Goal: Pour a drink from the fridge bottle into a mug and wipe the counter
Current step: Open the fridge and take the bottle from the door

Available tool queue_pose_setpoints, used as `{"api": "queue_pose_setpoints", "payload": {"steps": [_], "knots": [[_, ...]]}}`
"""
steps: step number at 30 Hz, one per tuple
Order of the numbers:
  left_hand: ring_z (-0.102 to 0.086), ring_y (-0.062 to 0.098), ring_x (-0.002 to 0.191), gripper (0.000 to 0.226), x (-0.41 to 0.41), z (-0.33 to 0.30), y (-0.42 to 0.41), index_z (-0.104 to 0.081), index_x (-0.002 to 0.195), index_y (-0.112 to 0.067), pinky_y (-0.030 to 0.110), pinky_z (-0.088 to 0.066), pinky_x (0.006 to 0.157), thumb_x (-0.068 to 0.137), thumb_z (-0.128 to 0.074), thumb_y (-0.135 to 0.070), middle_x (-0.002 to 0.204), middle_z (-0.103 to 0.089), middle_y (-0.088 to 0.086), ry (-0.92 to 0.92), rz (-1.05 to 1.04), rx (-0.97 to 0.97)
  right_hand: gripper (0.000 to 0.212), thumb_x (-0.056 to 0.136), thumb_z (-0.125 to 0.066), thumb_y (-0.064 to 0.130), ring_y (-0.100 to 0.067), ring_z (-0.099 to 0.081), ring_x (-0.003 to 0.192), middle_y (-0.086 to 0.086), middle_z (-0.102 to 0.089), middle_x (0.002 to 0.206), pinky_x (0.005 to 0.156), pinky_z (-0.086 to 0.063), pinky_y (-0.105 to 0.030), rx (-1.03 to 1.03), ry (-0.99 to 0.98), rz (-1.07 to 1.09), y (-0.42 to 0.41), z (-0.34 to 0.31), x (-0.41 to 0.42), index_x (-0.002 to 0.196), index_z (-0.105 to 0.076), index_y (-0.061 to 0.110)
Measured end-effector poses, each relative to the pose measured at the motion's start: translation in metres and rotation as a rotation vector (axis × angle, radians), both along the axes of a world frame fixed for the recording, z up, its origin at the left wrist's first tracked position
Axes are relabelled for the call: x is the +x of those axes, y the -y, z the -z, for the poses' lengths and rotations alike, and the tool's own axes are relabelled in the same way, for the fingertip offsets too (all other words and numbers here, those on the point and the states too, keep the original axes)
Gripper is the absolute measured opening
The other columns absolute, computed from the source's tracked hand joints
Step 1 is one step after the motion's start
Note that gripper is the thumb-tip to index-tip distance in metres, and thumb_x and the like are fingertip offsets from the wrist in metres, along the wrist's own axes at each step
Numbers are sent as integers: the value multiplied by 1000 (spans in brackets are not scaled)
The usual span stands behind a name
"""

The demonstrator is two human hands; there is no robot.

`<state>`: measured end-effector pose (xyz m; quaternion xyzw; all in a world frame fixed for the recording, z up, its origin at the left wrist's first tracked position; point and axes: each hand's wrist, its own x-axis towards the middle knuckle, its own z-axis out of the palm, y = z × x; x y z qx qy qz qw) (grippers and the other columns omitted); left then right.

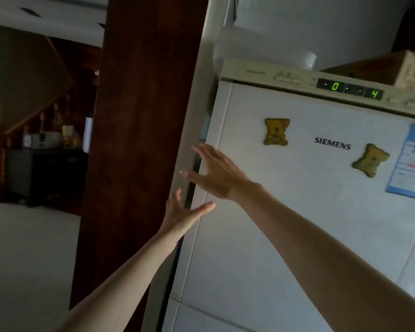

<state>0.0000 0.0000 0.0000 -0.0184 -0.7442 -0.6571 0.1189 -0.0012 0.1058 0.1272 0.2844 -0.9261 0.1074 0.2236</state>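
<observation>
Fingers first: on my right hand (pixel 216 173) they're spread and straight, tips reaching past the left edge of the fridge door (pixel 297 212), thumb pointing left over the dark gap beside it. Nothing gripped, and I can't tell if the fingertips actually touch the edge yet. My left hand (pixel 182 209) sits just below and a bit nearer, palm turned up and right, fingers loose and splayed, also holding nothing, close to the same door edge.

So I reckon I'm at the very start: getting the fridge open. The door looks closed, so the bottle is presumably inside, out of sight, and no mug or counter is in view either. Next move needs fingers hooked round that left edge, then a pull toward me, probably swinging right since the gap's on the left.

Both forearms run up from the near bottom of the view, the right one crossing the door front, the left one coming up past the dark wooden post (pixel 141 140).
</observation>
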Motion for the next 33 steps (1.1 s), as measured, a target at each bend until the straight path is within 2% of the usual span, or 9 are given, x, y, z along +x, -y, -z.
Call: {"api": "queue_pose_setpoints", "payload": {"steps": [2,4,8,11,13,17,25,29,33], "knots": [[-9,26,153,147,-15,1,-2,5,157,-38,57,-21,118,44,-79,-81,168,4,-4,-15,11,-39,86,90,-35,78,-26,-10,155,-4,-15,168,126,-4,-53,427,-303,43,11,-3,-17,159,-18,29],[-7,25,154,153,-34,8,-10,9,156,-37,55,-19,119,41,-80,-82,168,6,-4,-59,40,-92,86,89,-30,80,-27,-5,156,-5,-13,169,123,6,-58,682,-419,99,18,-7,-34,159,-20,30],[-31,27,145,140,-64,22,-22,-12,152,-25,46,-36,114,42,-75,-84,159,-24,6,-168,-45,-230,83,89,-26,81,-30,-12,155,-6,-28,164,119,2,-66,968,-551,250,15,-13,-52,148,-46,27],[-42,26,133,129,-74,30,-23,-23,141,-23,41,-44,102,41,-65,-94,143,-39,5,-222,-83,-297,75,83,-49,79,-34,-50,136,-11,-64,135,116,-18,-69,972,-704,154,7,-10,-53,111,-76,15],[-45,25,127,127,-74,33,-21,-27,136,-19,45,-49,99,42,-60,-96,133,-42,4,-240,-77,-316,74,79,-56,78,-35,-63,118,-13,-73,114,112,-27,-70,947,-804,104,5,-8,-57,94,-79,9],[-52,27,113,130,-69,31,-17,-34,132,-11,45,-54,87,39,-46,-101,122,-47,7,-247,-110,-361,86,88,-27,82,-32,-54,128,-9,-68,124,117,-11,-69,1059,-671,291,10,-7,-56,112,-71,13],[-53,25,118,106,-61,31,-16,-40,138,-18,44,-52,94,58,-75,-77,128,-49,6,-299,-97,-354,87,87,-34,83,-29,-40,142,-7,-52,146,117,-9,-70,1150,-637,351,20,-4,-35,135,-57,14],[-60,20,100,107,-28,41,-14,-46,127,-16,43,-57,74,53,-64,-92,112,-55,0,-429,-197,-327,98,83,-28,89,-33,-48,133,-11,-63,129,117,-9,-70,1064,-748,222,6,-8,-12,126,-64,8],[-57,24,114,98,12,48,-17,-47,124,-11,47,-52,89,59,-71,-80,123,-57,5,-478,-230,-335,99,85,-28,87,-36,-43,139,-18,-60,135,116,-10,-70,1032,-756,182,-4,2,26,130,-64,7]]}}
